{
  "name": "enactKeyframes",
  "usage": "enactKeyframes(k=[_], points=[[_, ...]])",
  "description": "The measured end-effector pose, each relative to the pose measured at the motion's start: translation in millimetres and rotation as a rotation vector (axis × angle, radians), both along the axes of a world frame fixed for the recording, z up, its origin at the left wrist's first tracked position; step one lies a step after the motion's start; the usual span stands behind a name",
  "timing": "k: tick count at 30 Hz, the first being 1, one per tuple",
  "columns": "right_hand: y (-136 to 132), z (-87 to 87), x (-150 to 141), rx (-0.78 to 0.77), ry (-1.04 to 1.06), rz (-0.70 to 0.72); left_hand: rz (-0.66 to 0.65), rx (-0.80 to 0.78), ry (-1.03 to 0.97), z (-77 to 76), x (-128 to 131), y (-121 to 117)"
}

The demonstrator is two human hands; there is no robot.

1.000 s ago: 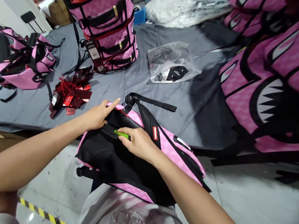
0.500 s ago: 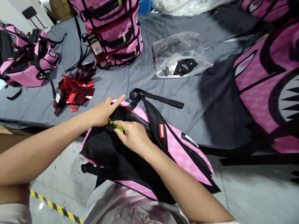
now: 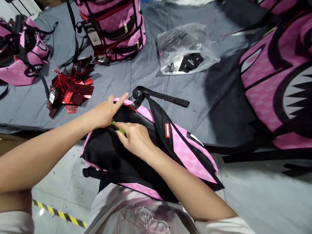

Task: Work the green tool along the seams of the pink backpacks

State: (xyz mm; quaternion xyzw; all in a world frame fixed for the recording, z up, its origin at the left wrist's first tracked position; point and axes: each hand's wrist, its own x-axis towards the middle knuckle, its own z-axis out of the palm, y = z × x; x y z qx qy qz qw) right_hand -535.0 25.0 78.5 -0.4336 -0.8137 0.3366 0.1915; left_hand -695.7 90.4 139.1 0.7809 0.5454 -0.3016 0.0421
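Observation:
A pink and black backpack lies tilted across my lap and the table's front edge, its black panel facing up. My left hand grips its upper left edge, the index finger stretched along the pink trim and the other fingers partly hidden. In my right hand is a small green-handled tool, closed in the fingers, its tip close under my left hand against the black fabric. The tool's working end is hidden. A black shoulder strap with a red label runs over the bag, its loose webbing end lying on the table.
Grey cloth covers the table. A bunch of dark red hang tags lies left of a pile of pink bags. A clear plastic bag holds black pieces. More pink backpacks stand at the left and right.
The view has shifted slightly, so the table items sit higher and mostly further left. Both hands keep nearly the same place on the backpack, the right still holding the green-handled tool.

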Motion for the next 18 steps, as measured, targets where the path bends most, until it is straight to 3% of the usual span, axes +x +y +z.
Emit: enactKeyframes(k=[18], points=[[5.7, -0.5, 4.0, 0.007, -0.044, 0.018, -0.011, 0.014, 0.011, -3.0, -1.0, 0.9]])
